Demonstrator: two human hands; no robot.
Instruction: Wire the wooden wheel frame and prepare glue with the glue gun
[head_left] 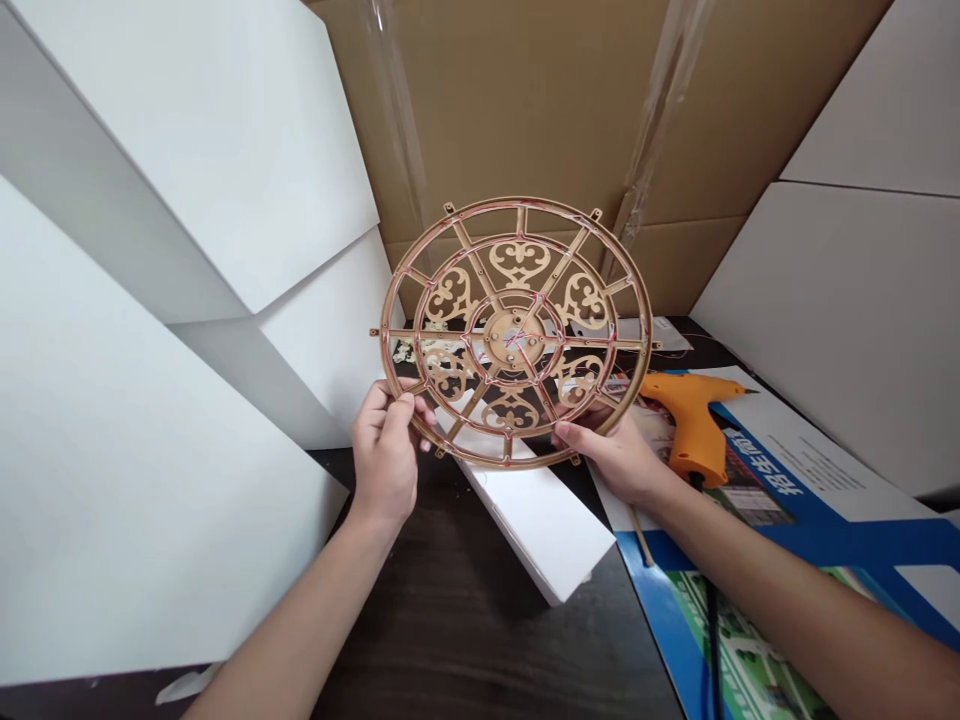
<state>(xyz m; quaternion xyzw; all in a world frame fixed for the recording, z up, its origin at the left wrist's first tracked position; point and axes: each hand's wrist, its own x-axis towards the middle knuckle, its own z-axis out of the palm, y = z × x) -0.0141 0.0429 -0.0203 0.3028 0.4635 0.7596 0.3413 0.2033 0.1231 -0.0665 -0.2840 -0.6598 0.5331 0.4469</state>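
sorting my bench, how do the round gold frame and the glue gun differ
The round gold frame is open latticework, the glue gun solid orange. The frame is held up in the left hand and right hand, while the glue gun lies on printed card.

**Bare arms, nothing worn in shot**

L hand (385,450) & R hand (607,458): bare skin, slim fingers (381,418), short nails (561,430). L forearm (300,620) & R forearm (795,590) bare too, smooth, running off frame. Sleeves etc. further up: out of view, can't tell.

Left hand (384,455) and right hand (611,462) grip a gold fretwork disc (514,335).
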